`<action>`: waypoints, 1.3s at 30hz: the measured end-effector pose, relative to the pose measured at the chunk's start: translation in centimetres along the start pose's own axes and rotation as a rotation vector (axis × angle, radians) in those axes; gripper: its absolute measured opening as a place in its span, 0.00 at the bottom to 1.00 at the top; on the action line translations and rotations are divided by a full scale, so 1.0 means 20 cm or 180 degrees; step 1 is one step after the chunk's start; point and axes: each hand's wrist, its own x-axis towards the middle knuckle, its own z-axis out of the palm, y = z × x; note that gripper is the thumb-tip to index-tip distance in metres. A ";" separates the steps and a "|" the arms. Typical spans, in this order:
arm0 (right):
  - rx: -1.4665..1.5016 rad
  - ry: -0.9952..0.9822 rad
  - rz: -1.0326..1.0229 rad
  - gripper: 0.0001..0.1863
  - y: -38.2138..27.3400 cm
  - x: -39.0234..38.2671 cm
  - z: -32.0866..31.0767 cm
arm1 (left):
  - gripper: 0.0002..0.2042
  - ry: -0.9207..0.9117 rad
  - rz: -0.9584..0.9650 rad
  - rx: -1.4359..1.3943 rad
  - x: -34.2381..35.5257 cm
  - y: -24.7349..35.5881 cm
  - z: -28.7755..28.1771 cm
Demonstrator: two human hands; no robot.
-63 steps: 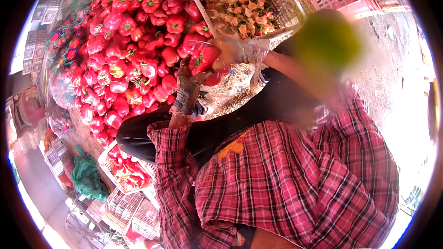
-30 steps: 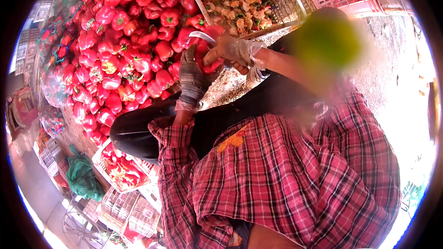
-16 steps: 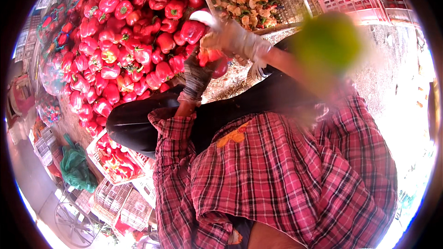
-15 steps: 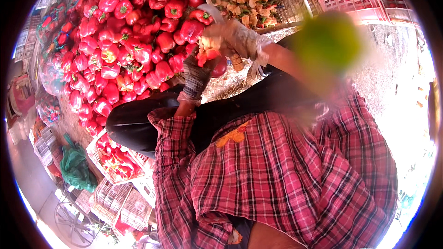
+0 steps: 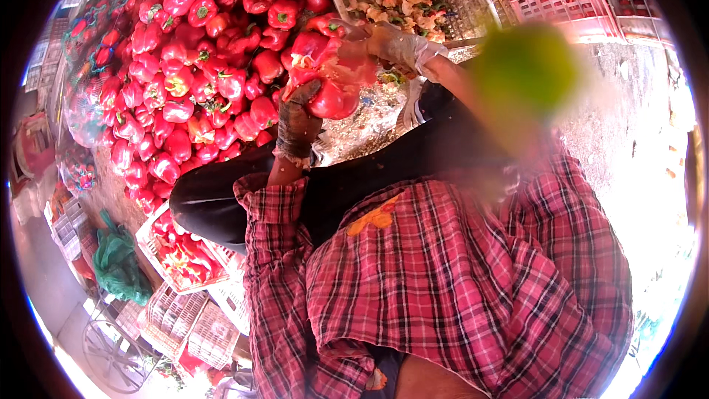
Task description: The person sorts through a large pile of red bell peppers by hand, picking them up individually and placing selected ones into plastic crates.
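Note:
My left hand point(image 5: 299, 122), in a grimy glove, is closed on a red bell pepper point(image 5: 336, 101) in front of the pepper heap. The pepper looks opened up, and a torn, motion-blurred red part point(image 5: 353, 66) spreads above it. Just to the right, my gloved right hand point(image 5: 395, 46) reaches in at the blurred pepper flesh. Its fingers look closed, but what they hold is smeared and partly hidden. Small pale specks, perhaps seeds, show around both hands.
A large heap of red bell peppers point(image 5: 177, 66) fills the upper left. Behind my right hand stands a crate point(image 5: 465, 7) of pale pepper cores. A crate of cut red pieces point(image 5: 188, 258) is by my left knee. A green blurred blob point(image 5: 526, 66) hides part of my right arm.
The pale core and grey blade seen at my right hand before no longer show clearly. My right hand has shifted slightly right, and the pepper now appears opened and blurred between the hands.

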 end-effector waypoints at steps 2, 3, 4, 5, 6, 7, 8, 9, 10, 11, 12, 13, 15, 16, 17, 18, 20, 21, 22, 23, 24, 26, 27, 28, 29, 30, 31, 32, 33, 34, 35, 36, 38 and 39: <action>0.0355 0.0052 0.0003 0.32 -0.05 -0.12 -0.02 | 0.11 -0.0285 0.0514 0.1184 0.02 -0.03 -0.04; 0.0330 0.0052 -0.0042 0.31 -0.04 -0.12 -0.04 | 0.11 -0.0374 0.0595 0.1520 0.03 -0.03 -0.04; 0.0303 0.0015 -0.0100 0.31 -0.02 -0.10 -0.04 | 0.12 -0.0321 0.0303 0.1371 0.01 0.02 -0.01; 0.0276 -0.0024 -0.0160 0.30 -0.02 -0.08 -0.04 | 0.13 -0.0265 0.0013 0.1219 -0.01 0.06 0.01; 0.0201 0.0028 -0.0181 0.29 -0.01 -0.06 -0.03 | 0.13 -0.0128 0.0510 0.1604 -0.03 0.05 0.06; 0.0223 0.0100 0.0005 0.28 0.00 -0.05 -0.02 | 0.13 -0.0338 0.1123 0.2646 -0.03 0.08 0.07; 0.0273 0.0176 0.0193 0.27 -0.01 -0.06 -0.02 | 0.12 -0.0562 0.1742 0.3703 -0.02 0.13 0.09; 0.0390 0.0237 0.0584 0.26 -0.07 -0.10 0.00 | 0.12 -0.0754 0.2357 0.4757 -0.03 0.17 0.10; 0.0513 0.0312 0.0972 0.25 -0.12 -0.15 0.01 | 0.10 -0.1048 0.2600 0.4996 -0.05 0.18 0.12; 0.0316 0.0337 0.1050 0.23 -0.13 -0.17 -0.01 | 0.12 -0.1410 0.2907 0.5097 -0.09 0.19 0.19; 0.0003 0.0311 0.0952 0.21 -0.11 -0.16 -0.03 | 0.12 -0.1492 0.2905 0.4802 -0.13 0.16 0.20; -0.0486 0.0286 0.0752 0.20 -0.09 -0.15 -0.04 | 0.13 -0.1564 0.2901 0.4507 -0.17 0.13 0.20; -0.2276 0.0519 -0.0237 0.17 0.00 -0.07 -0.09 | 0.14 -0.0878 0.2065 0.3274 -0.18 0.11 0.18; -0.3298 0.0847 -0.0837 0.16 0.05 -0.03 -0.09 | 0.14 -0.0535 0.1603 0.2579 -0.15 0.12 0.16; -0.3580 0.1004 -0.1362 0.15 0.05 0.05 -0.03 | 0.14 -0.0080 0.1154 0.1971 -0.16 0.12 0.12; -0.3755 0.1246 -0.1780 0.14 0.04 0.07 0.03 | 0.19 -0.0273 -0.0005 0.0605 -0.16 0.15 0.05; -0.2521 0.1049 -0.1961 0.14 0.03 0.04 0.20 | 0.17 -0.0266 -0.0108 -0.0510 -0.17 0.13 0.03; -0.1901 0.0913 -0.2013 0.15 0.00 0.00 0.29 | 0.17 -0.0294 -0.0113 -0.0834 -0.18 0.11 -0.01; -0.1001 0.0275 -0.1533 0.15 -0.04 -0.01 0.33 | 0.16 -0.0083 -0.0109 -0.0864 -0.20 0.11 -0.07; -0.0119 -0.0313 -0.1017 0.15 -0.07 -0.02 0.34 | 0.16 0.0082 -0.0104 -0.0898 -0.21 0.10 -0.14; 0.0787 -0.0901 -0.0489 0.15 -0.12 -0.06 0.34 | 0.15 0.0251 -0.0111 -0.0897 -0.21 0.09 -0.21; 0.1081 -0.1195 0.0003 0.16 -0.28 -0.22 0.31 | 0.17 0.0629 -0.0076 -0.1559 -0.24 0.19 -0.36; 0.1152 -0.1294 0.0064 0.16 -0.31 -0.23 0.31 | 0.17 0.0719 0.0249 -0.1403 -0.30 0.32 -0.38; 0.1145 -0.1077 -0.0117 0.16 -0.29 -0.17 0.35 | 0.18 0.1035 0.0683 -0.0808 -0.35 0.43 -0.52; 0.1134 -0.0721 -0.0226 0.15 -0.26 -0.12 0.35 | 0.19 0.1246 0.1033 -0.0298 -0.36 0.57 -0.71; 0.1136 -0.0491 -0.0359 0.15 -0.23 -0.05 0.37 | 0.22 0.1319 0.1242 -0.0113 -0.44 0.71 -0.95; 0.1105 -0.0378 -0.0227 0.15 -0.21 -0.01 0.34 | 0.23 0.1676 0.1317 0.0261 -0.53 0.87 -1.09; 0.1077 -0.0253 -0.0097 0.14 -0.18 0.03 0.31 | 0.23 0.1660 0.1352 0.0396 -0.63 1.03 -1.15; 0.1036 -0.0248 0.0016 0.14 -0.17 0.06 0.32 | 0.21 0.1994 0.1503 0.0690 -0.79 1.16 -1.26; 0.1091 -0.0038 0.0228 0.13 -0.19 0.06 0.32 | 0.20 0.2298 0.1604 0.0991 -0.91 1.26 -1.43; 0.1126 0.0067 0.0124 0.13 -0.20 0.04 0.28 | 0.18 0.2629 0.1655 0.1331 -0.97 1.34 -1.63; 0.1220 0.0108 -0.0031 0.13 -0.17 0.08 0.25 | 0.17 0.2960 0.1681 0.1904 -1.01 1.39 -1.82; 0.1457 0.0111 -0.0287 0.12 -0.19 0.08 0.23 | 0.14 0.3412 0.1508 0.2946 -1.02 1.36 -2.16; 0.1468 0.0100 -0.0176 0.12 -0.21 0.09 0.22 | 0.13 0.3145 0.1351 0.3339 -0.97 1.28 -2.30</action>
